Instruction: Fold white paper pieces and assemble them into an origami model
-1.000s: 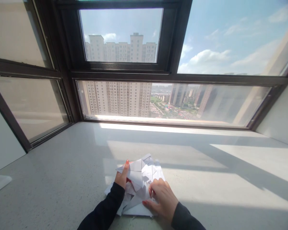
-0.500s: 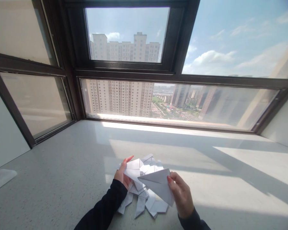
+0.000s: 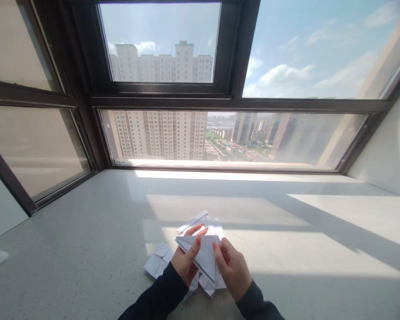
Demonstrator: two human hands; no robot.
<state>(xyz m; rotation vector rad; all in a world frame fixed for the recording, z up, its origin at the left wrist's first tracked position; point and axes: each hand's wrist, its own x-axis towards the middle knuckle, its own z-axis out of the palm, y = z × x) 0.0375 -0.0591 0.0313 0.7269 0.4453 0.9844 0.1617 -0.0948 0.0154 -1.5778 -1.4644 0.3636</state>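
So the folded paper triangle (image 3: 205,254) sits right between the 2 hands, and both have hold of it. Left hand (image 3: 186,264) has it pinched, thumb flat on top, some fingers poking out past the far edge. Right hand (image 3: 234,270) has its thumb on the far right corner, fingers curled. Long edge runs on a diagonal, from a corner just past the left thumb down to a corner pointing back at the wearer, just left of the right hand. Far right corner is clearly nearer the right hand.

Under and beyond the grip there's a paper pile (image 3: 217,227), mostly covered, so no clue how many pieces. Another folded piece (image 3: 159,261) lies left of the left hand. Can't see the triangle's underside, the right fingertips, or how many layers are in there.
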